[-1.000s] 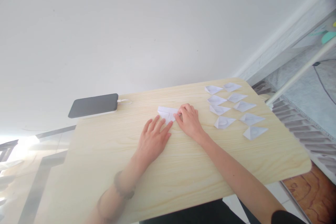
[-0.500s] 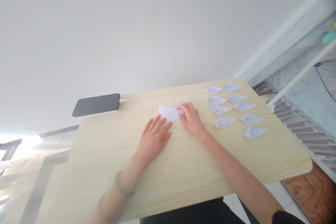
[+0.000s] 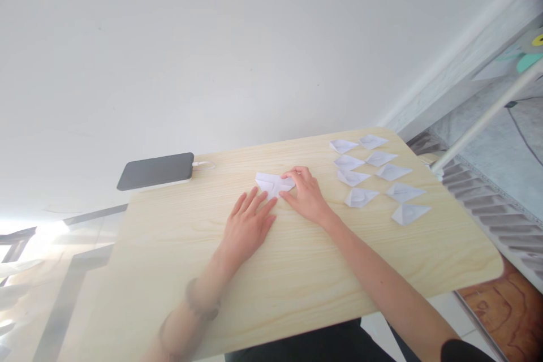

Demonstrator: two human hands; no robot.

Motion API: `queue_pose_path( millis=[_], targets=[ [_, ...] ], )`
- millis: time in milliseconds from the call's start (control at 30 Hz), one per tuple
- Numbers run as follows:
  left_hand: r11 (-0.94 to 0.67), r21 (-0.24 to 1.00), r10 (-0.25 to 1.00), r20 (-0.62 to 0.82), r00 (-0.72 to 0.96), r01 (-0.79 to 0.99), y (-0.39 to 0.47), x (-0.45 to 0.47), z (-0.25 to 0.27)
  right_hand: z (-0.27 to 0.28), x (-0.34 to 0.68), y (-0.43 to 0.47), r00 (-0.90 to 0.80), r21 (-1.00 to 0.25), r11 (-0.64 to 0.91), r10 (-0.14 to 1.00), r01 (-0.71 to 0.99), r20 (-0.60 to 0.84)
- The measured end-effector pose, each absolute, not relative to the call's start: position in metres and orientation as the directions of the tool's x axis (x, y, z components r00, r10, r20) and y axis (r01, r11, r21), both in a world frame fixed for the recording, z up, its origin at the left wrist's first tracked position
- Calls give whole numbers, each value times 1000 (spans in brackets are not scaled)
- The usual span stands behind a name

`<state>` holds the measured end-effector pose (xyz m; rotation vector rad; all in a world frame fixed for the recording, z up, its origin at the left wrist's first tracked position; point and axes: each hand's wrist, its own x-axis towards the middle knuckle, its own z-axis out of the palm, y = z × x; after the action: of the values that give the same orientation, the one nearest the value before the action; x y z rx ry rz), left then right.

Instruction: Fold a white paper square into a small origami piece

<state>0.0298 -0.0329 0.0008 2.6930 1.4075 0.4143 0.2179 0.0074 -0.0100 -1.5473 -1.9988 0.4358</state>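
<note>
A small white folded paper [image 3: 271, 182] lies near the middle of a light wooden table [image 3: 297, 271]. My left hand [image 3: 247, 225] rests flat with fingers spread, its fingertips on the paper's near edge. To the paper's right, my right hand [image 3: 306, 193] presses its fingers onto that side of the paper. Several folded white paper pieces [image 3: 377, 176] lie in two rows at the table's far right.
A dark phone [image 3: 156, 170] with a white cable [image 3: 203, 164] plugged in lies at the table's far left edge. A white wall stands behind. A white pole [image 3: 487, 117] and a radiator-like grille [image 3: 487, 203] are at the right, beside the table's edge.
My right hand's fingers have slid a little along the paper's right side, pressing it down. My left hand has stayed in place on the near edge.
</note>
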Motion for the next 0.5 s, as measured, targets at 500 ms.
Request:
queue_pose_path(
  millis=[500],
  targets=[
    [-571, 216, 820, 184, 541, 792, -34, 28, 0, -8, 216, 7, -144, -580, 262, 960, 771, 242]
  ],
)
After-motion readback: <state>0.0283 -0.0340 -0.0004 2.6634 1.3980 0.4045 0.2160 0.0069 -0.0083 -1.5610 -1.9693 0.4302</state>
